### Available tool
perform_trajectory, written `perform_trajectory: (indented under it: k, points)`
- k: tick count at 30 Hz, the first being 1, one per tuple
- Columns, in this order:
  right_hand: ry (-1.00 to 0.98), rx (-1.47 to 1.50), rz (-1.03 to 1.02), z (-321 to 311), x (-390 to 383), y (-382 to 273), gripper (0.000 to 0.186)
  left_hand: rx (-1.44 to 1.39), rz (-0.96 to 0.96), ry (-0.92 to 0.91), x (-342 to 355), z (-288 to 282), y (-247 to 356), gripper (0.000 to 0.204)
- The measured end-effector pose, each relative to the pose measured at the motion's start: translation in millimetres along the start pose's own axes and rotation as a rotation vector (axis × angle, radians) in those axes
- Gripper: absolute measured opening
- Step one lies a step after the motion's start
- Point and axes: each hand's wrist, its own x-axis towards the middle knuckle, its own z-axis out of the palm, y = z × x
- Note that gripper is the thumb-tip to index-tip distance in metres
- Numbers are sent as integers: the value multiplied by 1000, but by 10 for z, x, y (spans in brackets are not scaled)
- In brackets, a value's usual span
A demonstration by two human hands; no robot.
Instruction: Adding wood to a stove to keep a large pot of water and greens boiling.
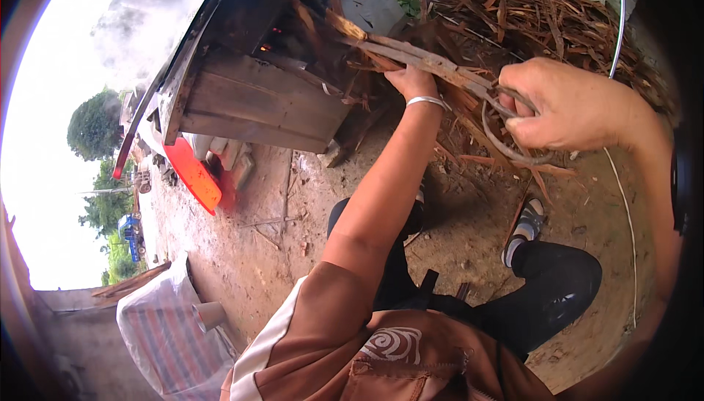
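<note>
Long tongs [440, 66], upper centre to right, gripped at the handle end by the right hand [568, 104]. Left hand [412, 82], upper centre, beside wood strips [469, 110]; fingers hidden, grip cannot be told.

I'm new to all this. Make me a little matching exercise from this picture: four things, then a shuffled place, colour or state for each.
Column one
1. Tongs
2. Left hand
3. Vehicle
4. Smoke

Column two
A. Blue, in the distance
B. Whitish, at the picture's upper left
C. Gripped by the right hand
D. Has a pale bracelet at its wrist

Pairs: 1-C; 2-D; 3-A; 4-B
</note>
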Motion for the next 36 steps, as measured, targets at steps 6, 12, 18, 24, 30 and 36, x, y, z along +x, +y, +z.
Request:
perform_trajectory:
  k: [6, 12, 18, 24, 30, 36]
  points:
    - [-12, 84, 2, -90, 551, 188, 24, -55, 74, -50, 614, -33, -3, 57]
    - [-62, 208, -81, -10, 1017, 362, 23, 70, -248, 10, 947, -73, 127, 56]
    - [-81, 369, -69, 73, 1271, 385, 22, 87, -61, -182, 940, -128, -17, 62]
    - [-91, 484, -184, 200, 1702, 411, 23, 443, -100, -434, 672, -611, 242, 76]
    - [-46, 641, -243, 437, 2287, 563, 21, 1661, 460, -1121, -945, -1099, 2015, 77]
    - [-88, 673, -295, 519, 3161, 234, 25, 1696, 340, -904, -1040, -2085, 2391, 58]
